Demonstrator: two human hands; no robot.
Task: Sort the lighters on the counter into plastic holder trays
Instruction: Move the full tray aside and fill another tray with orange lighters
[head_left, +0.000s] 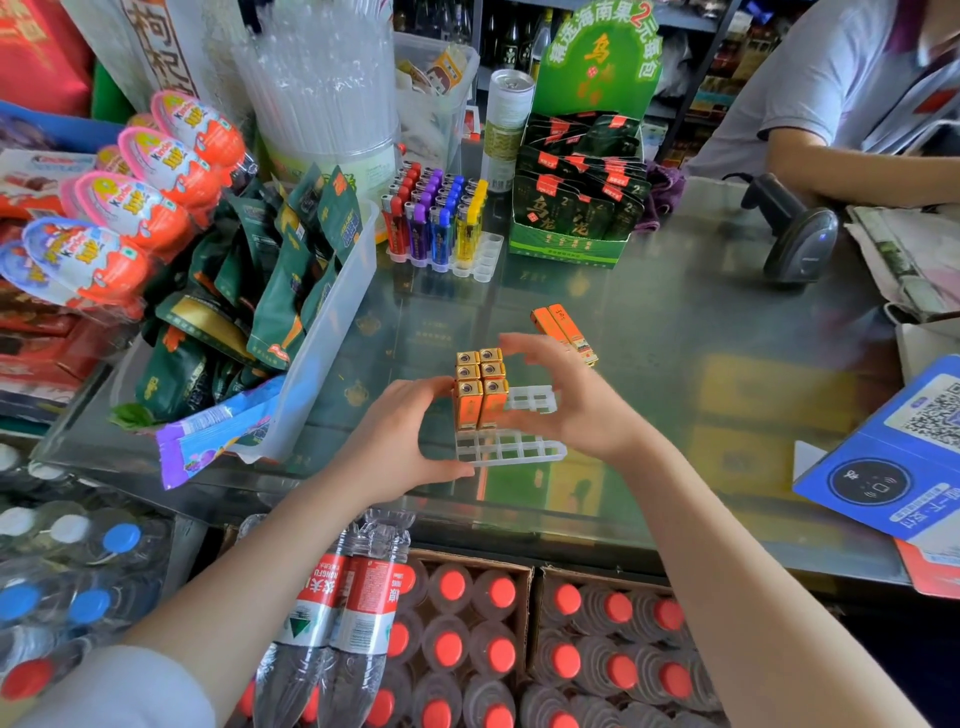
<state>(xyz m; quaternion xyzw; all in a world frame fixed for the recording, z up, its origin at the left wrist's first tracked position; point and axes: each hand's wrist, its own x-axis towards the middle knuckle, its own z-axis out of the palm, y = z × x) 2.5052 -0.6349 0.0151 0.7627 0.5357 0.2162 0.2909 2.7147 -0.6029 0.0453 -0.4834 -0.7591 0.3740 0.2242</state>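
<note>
- Looking down, we see a glass counter (675, 322) with snack packs in a bin at the left.
- Our left hand (400, 441) curls at the near left corner of a clear plastic tray (511, 448), thumb touching its edge, fingertips against the orange lighters.
- Our right hand (566, 400) hovers relaxed, holding nothing, just right of them.
- Six orange lighters (480, 389) stand upright in the tray's left end.
- Two more orange lighters (563, 332) lie flat behind our right hand.
- Farther back, another tray (480, 257) holds coloured lighters (434, 221).
</note>
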